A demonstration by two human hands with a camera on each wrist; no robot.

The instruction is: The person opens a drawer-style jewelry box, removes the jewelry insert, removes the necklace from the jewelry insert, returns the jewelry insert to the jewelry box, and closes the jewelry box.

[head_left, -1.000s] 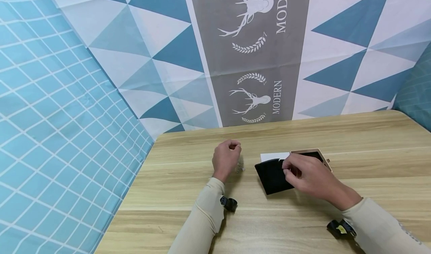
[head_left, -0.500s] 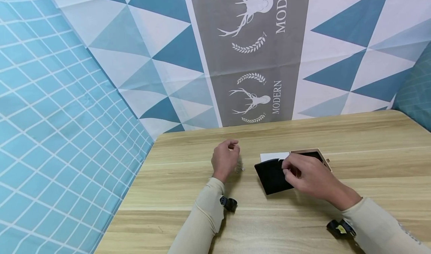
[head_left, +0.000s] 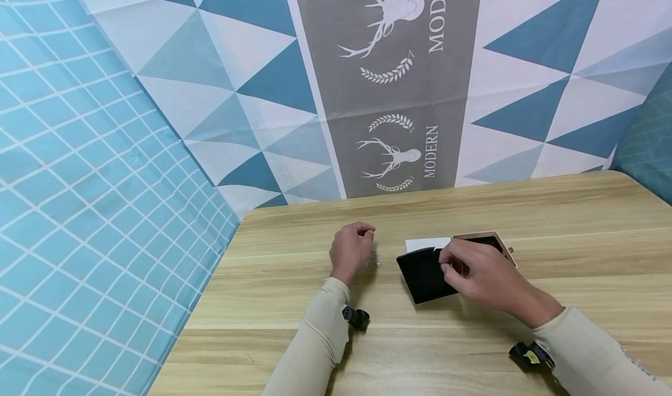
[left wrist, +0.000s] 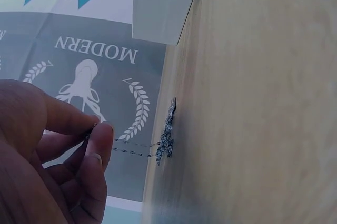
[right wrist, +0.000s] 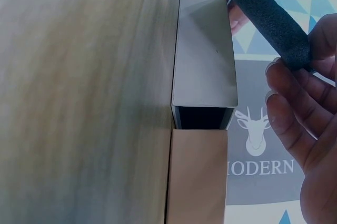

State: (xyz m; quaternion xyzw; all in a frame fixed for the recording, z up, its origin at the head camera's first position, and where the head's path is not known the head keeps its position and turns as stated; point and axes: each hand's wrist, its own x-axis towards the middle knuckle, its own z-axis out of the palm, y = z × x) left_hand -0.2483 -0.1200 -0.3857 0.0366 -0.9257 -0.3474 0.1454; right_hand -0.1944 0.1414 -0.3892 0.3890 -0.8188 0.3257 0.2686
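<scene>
The left hand's fingertips have dipped slightly, pinching a silver chain whose strands run down to its heap on the table, left of the tilted black foam pad the right hand pinches.

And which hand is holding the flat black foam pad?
The right hand pinches the flat black foam pad; the left hand pinches a thin silvery chain.

Head: high, from 6 o'clock — facing 12
Left wrist: close, table at 3
Right wrist: close, table at 9
All share: grey backdrop
</scene>
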